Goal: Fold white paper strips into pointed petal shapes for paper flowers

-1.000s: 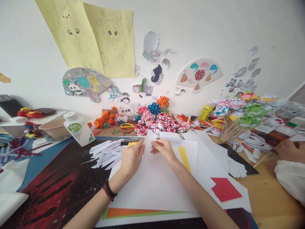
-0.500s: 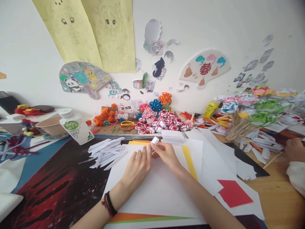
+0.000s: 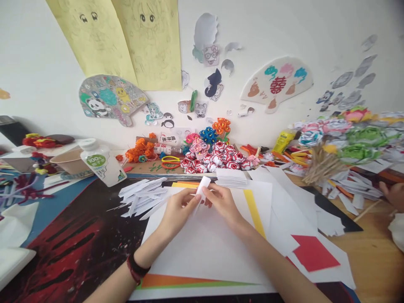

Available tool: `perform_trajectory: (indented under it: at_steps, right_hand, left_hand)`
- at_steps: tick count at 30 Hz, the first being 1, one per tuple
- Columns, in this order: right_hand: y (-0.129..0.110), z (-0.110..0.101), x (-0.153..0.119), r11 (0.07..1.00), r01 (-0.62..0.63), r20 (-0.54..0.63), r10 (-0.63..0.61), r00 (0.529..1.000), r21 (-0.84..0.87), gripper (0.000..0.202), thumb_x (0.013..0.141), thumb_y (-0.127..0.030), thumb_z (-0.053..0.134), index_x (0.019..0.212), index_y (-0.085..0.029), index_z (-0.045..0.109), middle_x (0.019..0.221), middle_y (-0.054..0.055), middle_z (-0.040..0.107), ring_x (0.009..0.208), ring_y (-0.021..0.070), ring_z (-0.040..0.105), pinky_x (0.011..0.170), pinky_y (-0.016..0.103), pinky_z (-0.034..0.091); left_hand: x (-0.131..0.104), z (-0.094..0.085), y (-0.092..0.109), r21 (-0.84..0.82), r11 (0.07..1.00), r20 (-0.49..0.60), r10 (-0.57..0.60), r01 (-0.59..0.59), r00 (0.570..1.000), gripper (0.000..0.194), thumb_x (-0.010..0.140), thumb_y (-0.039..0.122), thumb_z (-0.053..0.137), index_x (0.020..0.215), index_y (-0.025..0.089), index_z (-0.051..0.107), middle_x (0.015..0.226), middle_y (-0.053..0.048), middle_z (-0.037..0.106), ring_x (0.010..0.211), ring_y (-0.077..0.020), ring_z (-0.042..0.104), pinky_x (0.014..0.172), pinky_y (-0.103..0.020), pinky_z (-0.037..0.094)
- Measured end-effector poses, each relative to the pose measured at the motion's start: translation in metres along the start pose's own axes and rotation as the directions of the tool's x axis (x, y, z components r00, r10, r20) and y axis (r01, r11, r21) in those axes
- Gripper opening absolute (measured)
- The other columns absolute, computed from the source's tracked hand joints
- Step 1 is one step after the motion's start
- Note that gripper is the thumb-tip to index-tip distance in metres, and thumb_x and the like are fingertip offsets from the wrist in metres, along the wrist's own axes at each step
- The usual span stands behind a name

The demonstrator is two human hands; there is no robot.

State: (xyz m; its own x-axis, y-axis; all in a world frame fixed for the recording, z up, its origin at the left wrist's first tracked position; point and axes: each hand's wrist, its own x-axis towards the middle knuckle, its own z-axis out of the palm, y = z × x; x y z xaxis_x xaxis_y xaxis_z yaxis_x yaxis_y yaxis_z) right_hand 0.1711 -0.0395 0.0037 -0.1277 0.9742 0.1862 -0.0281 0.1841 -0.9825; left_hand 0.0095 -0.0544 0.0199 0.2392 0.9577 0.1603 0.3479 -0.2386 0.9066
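Observation:
A narrow folded strip of white paper [image 3: 203, 184] is pinched between my two hands, over the large white sheets [image 3: 214, 248]. My left hand [image 3: 178, 210] closes on its lower left side, thumb on top. From the right, my right hand [image 3: 222, 204] grips the strip with thumb and fingers. Just beyond my hands lies a stack of white paper slips [image 3: 232, 177]. To the left, a loose pile of folded white strips [image 3: 142, 197] rests on the dark mat [image 3: 104, 219].
A white glue bottle [image 3: 102, 164] stands at the left beside a brown paper bowl [image 3: 67, 162]. Red-and-white paper flowers [image 3: 221, 158] line the back. A red paper piece [image 3: 315, 252] lies at the right. Another person's hand [image 3: 393, 195] shows at the right edge.
My left hand has turned from lying flat-fingered near the paper to pinching the strip with its thumb. The strip is raised and shows more of its length.

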Motion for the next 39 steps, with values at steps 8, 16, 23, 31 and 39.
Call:
perform_trajectory:
  at_steps: [8,16,23,31,39]
  right_hand:
    - [-0.002,-0.003,-0.001,0.997,-0.029,-0.085,0.035,0.996,0.069,0.034,0.079,-0.045,0.067,0.087,-0.012,0.071,0.074,0.005,0.064,0.058,0.0135,0.056,0.057,0.027,0.048]
    - [-0.012,-0.002,-0.006,0.996,-0.025,-0.036,0.028,0.999,0.09,0.028,0.077,-0.039,0.07,0.066,-0.013,0.067,0.059,0.001,0.057,0.055,0.0104,0.053,0.055,0.022,0.044]
    - [-0.01,0.0,-0.011,0.997,-0.017,0.037,0.015,0.999,0.072,0.025,0.075,-0.036,0.074,0.066,-0.014,0.067,0.059,0.0,0.058,0.055,0.0106,0.054,0.054,0.022,0.044]
    - [-0.011,0.002,-0.013,0.995,-0.019,-0.01,0.02,1.0,0.095,0.026,0.071,-0.037,0.077,0.082,-0.015,0.067,0.069,0.001,0.063,0.052,0.0127,0.059,0.05,0.024,0.048]
    - [-0.011,0.001,-0.015,1.0,0.02,-0.074,-0.019,0.997,0.007,0.028,0.073,-0.039,0.076,0.089,-0.016,0.07,0.066,0.001,0.064,0.051,0.014,0.061,0.052,0.026,0.051]
  left_hand:
    - [-0.004,0.006,0.002,-0.072,0.996,0.042,-0.045,0.048,0.998,0.03,0.089,0.044,0.055,0.093,0.017,0.067,0.084,-0.005,0.074,0.077,-0.0195,0.068,0.068,-0.025,0.045]
    - [-0.003,0.003,0.001,0.076,0.997,-0.005,-0.002,0.002,1.0,0.029,0.087,0.045,0.057,0.09,0.018,0.067,0.088,-0.004,0.072,0.075,-0.0179,0.065,0.063,-0.025,0.045]
    - [-0.003,0.003,0.001,-0.053,0.995,-0.186,0.072,-0.083,0.98,0.024,0.086,0.041,0.061,0.091,0.019,0.066,0.088,-0.003,0.068,0.08,-0.0162,0.062,0.071,-0.026,0.046]
    - [-0.006,0.003,0.002,-0.27,0.961,-0.199,0.006,-0.061,0.98,0.022,0.083,0.04,0.066,0.085,0.018,0.066,0.087,-0.004,0.066,0.08,-0.0164,0.06,0.071,-0.027,0.045]
    - [-0.007,0.003,0.005,-0.194,0.978,-0.237,0.035,-0.082,0.971,0.022,0.084,0.04,0.065,0.084,0.018,0.065,0.084,-0.003,0.065,0.078,-0.0152,0.058,0.069,-0.025,0.043]
